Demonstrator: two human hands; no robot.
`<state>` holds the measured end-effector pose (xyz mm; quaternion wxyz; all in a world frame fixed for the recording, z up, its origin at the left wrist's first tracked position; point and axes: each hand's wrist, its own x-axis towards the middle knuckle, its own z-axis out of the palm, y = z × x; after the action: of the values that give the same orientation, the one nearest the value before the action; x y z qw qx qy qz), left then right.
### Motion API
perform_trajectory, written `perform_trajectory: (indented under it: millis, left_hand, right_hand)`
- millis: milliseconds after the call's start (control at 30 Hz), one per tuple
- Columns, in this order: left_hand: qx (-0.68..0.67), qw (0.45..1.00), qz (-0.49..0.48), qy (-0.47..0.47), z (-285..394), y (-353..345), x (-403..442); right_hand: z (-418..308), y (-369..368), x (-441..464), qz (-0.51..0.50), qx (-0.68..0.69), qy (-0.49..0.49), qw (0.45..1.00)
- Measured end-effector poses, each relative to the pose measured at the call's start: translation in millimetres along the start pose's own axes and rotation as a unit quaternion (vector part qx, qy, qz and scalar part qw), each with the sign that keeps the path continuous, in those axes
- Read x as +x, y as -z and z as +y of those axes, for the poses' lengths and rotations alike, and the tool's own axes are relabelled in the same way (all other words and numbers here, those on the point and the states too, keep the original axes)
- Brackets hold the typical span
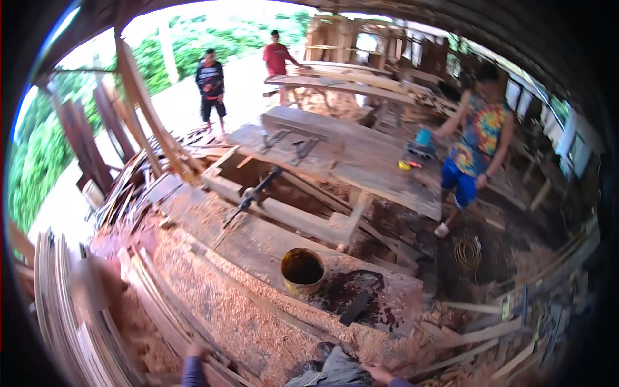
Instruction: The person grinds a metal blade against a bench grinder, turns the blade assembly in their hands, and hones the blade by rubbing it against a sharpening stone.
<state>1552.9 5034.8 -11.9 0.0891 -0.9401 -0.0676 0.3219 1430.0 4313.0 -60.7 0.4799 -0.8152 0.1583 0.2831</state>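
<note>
At the bottom edge, my left hand (196, 351) is beside long narrow boards (158, 303); its fingers are too small and blurred to read. My right hand (379, 372) is low in view, next to grey cloth (345, 367) that seems to be my own clothing. I cannot make out whether it holds anything. Ahead, a yellowish bucket (303, 286) with dark contents stands on a workbench (258, 242). A dark flat block (355, 309) lies in the wet, dark stain beside it. Farther off, a long bar clamp (255, 197) spans a wooden frame (303, 218).
Wood shavings (213, 303) cover the ground before me. At right, a person (480, 135) touches a teal power tool (423, 137) on a wide slab (380, 171). Two people (211, 84) stand at the back. Scrap wood (483, 335) and a coiled cord (467, 253) lie right.
</note>
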Motion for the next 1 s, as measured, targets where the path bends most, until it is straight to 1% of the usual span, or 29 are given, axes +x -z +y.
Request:
perform_trajectory:
  millis: [33, 67, 100, 133, 167, 200, 233, 267, 300, 333, 367, 400, 433, 467, 500, 533, 567, 600, 633, 667, 733, 767, 800, 867, 933, 967, 1000]
  left_hand:
    - [-0.105, 0.993, 0.055, -0.004, 56.0, 15.2, 25.6]
    - [-0.313, 0.948, 0.007, 0.050, 97.0, 7.8, 49.6]
    - [-0.428, 0.900, -0.079, 0.021, 155.6, 58.0, 28.4]
    - [-0.481, 0.863, -0.146, 0.045, 211.0, 118.4, -5.0]
    - [-0.469, 0.866, -0.175, -0.018, 227.7, 94.9, 30.7]
    - [-0.477, 0.853, -0.212, -0.025, 251.3, 100.2, 39.7]
    - [-0.498, 0.826, -0.261, -0.033, 261.7, 97.1, 54.5]
    - [-0.480, 0.844, -0.232, -0.057, 268.4, 93.4, 67.7]
    - [-0.460, 0.860, -0.207, -0.079, 272.1, 86.5, 80.2]
    - [-0.418, 0.895, -0.122, -0.098, 273.9, 73.4, 91.6]
    - [-0.370, 0.914, -0.059, -0.157, 262.3, 56.8, 118.8]
    - [-0.331, 0.907, 0.090, -0.246, 254.9, 38.8, 138.6]
    - [-0.307, 0.926, 0.097, -0.199, 251.8, 37.3, 152.2]
    - [-0.325, 0.938, -0.054, -0.109, 272.2, 147.5, 83.0]
    - [-0.343, 0.934, 0.014, -0.098, 267.1, 129.9, 102.7]
    - [-0.368, 0.923, 0.035, -0.105, 268.1, 140.3, 103.7]
    - [-0.423, 0.900, 0.029, -0.106, 265.7, 133.7, 115.7]
    - [-0.426, 0.899, 0.018, -0.102, 268.2, 147.4, 110.1]
    - [-0.422, 0.901, 0.021, -0.104, 266.8, 146.7, 108.9]
    - [-0.420, 0.901, 0.026, -0.107, 265.0, 147.4, 109.2]
    - [-0.391, 0.909, 0.039, -0.141, 256.4, 159.9, 92.5]
    - [-0.388, 0.909, 0.034, -0.152, 244.9, 156.2, 94.0]
    - [-0.402, 0.904, 0.047, -0.135, 235.7, 159.0, 84.7]
    - [-0.405, 0.906, 0.042, -0.113, 204.7, 160.3, 73.2]
    - [-0.382, 0.913, 0.062, -0.129, 155.9, 133.6, 80.9]
    - [-0.399, 0.910, 0.063, -0.089, 132.1, 118.2, 80.2]
    - [-0.415, 0.906, 0.063, -0.048, 111.3, 103.9, 77.7]
  right_hand:
    - [25.6, -1.1, -6.3, 0.035, 0.036, -0.114, 0.992]
    - [43.8, -6.1, -19.1, 0.064, 0.068, -0.231, 0.968]
    - [50.8, -8.2, -40.2, 0.064, 0.079, -0.250, 0.963]
    - [59.3, -2.8, -54.4, 0.111, 0.029, -0.309, 0.944]
    - [64.6, 3.0, -70.9, 0.154, -0.014, -0.369, 0.917]
    - [100.6, -3.7, -73.9, 0.171, -0.040, -0.334, 0.926]
    - [162.1, -22.3, -81.0, 0.184, -0.080, -0.250, 0.947]
    - [211.0, -31.3, -90.2, 0.195, -0.132, -0.182, 0.955]
    - [259.6, -39.6, -96.3, 0.237, -0.197, -0.082, 0.948]
    - [237.0, -21.8, -109.4, 0.188, -0.159, -0.166, 0.955]
    - [229.8, -7.6, -112.3, 0.182, -0.119, -0.217, 0.952]
    - [234.9, 0.2, -118.5, 0.197, -0.074, -0.250, 0.945]
    - [248.7, 5.7, -117.0, 0.228, -0.017, -0.261, 0.938]
    - [285.4, 6.8, -110.3, 0.273, 0.053, -0.250, 0.927]
    - [241.4, 24.7, -96.7, 0.367, 0.009, -0.243, 0.898]
    - [179.9, 46.9, -83.4, 0.459, -0.039, -0.238, 0.855]
    - [100.6, 73.1, -70.3, 0.542, -0.084, -0.234, 0.803]
    - [80.7, 106.0, -53.8, 0.521, -0.054, -0.114, 0.844]
    - [5.0, 123.0, -34.4, 0.545, -0.121, -0.105, 0.823]
    - [-42.0, 133.9, -6.4, 0.541, 0.021, -0.043, 0.840]
    - [-169.1, 150.8, 31.2, 0.479, -0.026, -0.016, 0.878]
    - [-208.8, 152.5, 57.3, 0.447, -0.022, 0.043, 0.893]
    - [-246.4, 150.3, 82.6, 0.409, -0.017, 0.104, 0.906]
    - [-330.2, 139.1, 121.6, 0.400, -0.043, 0.249, 0.881]
    - [-395.3, 122.8, 159.6, 0.335, -0.033, 0.306, 0.891]
    - [-419.0, 112.0, 183.8, 0.222, -0.070, 0.335, 0.913]
    - [-436.0, 96.4, 209.6, 0.105, -0.107, 0.357, 0.922]
